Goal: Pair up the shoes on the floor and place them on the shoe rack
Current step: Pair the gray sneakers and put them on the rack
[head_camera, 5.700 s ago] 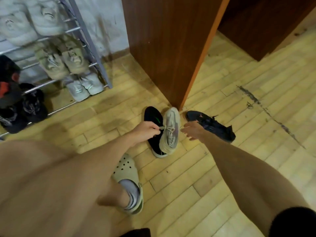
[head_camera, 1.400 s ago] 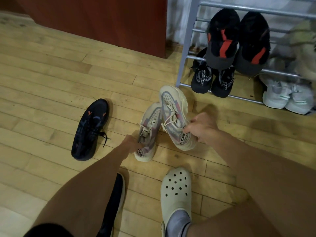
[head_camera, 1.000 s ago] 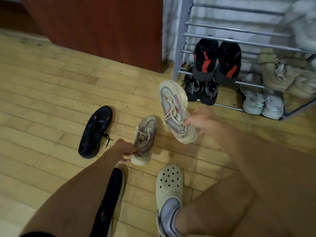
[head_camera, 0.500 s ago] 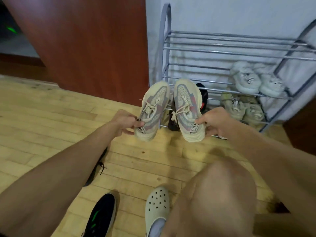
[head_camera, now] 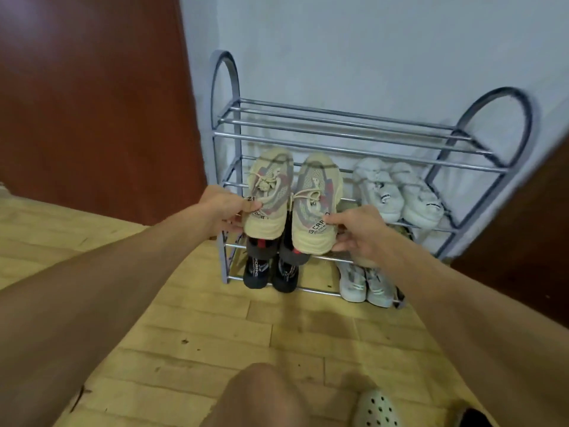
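Above the left hand [head_camera: 224, 211] and right hand [head_camera: 360, 235], the shoe rack [head_camera: 338, 118] is showing bare bars across its top tier. Just right of the right hand a white pair [head_camera: 397, 192] is filling the second tier, the held beige sneakers [head_camera: 317, 204] are hiding its left half, and black-and-red shoes [head_camera: 261, 246] are sitting directly below both hands. A brown wooden panel [head_camera: 92, 103] is walling off the space left of the left hand.

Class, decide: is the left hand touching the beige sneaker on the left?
Touching. The head view shows the left hand pinching the left beige sneaker at its heel.
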`<state>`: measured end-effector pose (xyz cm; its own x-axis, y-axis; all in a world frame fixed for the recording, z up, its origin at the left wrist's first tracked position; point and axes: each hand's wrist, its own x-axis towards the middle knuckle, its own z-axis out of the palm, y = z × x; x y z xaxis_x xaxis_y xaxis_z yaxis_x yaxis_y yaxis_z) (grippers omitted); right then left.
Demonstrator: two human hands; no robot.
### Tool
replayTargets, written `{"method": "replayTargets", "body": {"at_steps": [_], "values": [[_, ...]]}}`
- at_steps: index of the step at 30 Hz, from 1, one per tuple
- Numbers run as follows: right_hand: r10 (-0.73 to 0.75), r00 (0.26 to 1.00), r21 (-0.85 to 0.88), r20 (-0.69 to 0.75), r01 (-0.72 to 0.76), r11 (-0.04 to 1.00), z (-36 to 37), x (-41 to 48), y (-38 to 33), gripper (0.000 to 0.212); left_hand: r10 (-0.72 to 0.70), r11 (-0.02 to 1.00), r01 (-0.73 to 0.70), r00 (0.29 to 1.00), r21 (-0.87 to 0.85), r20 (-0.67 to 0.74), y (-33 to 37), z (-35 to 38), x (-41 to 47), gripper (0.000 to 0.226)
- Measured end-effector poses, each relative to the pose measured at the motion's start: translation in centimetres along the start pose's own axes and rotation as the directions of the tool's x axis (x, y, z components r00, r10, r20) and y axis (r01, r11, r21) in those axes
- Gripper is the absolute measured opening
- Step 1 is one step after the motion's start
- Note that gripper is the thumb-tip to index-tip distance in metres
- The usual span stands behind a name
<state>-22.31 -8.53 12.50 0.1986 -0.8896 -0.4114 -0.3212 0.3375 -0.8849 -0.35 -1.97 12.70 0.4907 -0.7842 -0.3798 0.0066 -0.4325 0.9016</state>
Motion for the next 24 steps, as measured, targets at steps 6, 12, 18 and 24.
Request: {"method": "replayTargets", "body": {"at_steps": [6,12,18,24], "values": [[-0.04,0.999,0.029,0.017,0.039,0.999,0.6,7.6,-2.9,0.027,0.026,0.998,-0.024,0.999,0.064,-0.041,3.3,1.8,6.7,0.026],[-0.017,1.0,0.009,0.021,0.017,1.0,1.5,11.8,-3.3,0.035,0.068,0.99,-0.057,0.995,0.132,-0.079,3.3,2.5,10.7,0.035],[-0.022,1.0,-0.116,0.016,0.024,0.993,2.4,11.9,-2.8,0.034,0.062,0.988,-0.057,0.998,0.144,-0.029,1.1,2.4,11.1,0.027],[-0.315,0.934,-0.625,-0.166,0.147,0.766,4.2,7.4,-2.7,0.034,0.187,0.964,-0.179,0.982,0.195,-0.021,-0.3,-1.0,5.0,0.04]]}}
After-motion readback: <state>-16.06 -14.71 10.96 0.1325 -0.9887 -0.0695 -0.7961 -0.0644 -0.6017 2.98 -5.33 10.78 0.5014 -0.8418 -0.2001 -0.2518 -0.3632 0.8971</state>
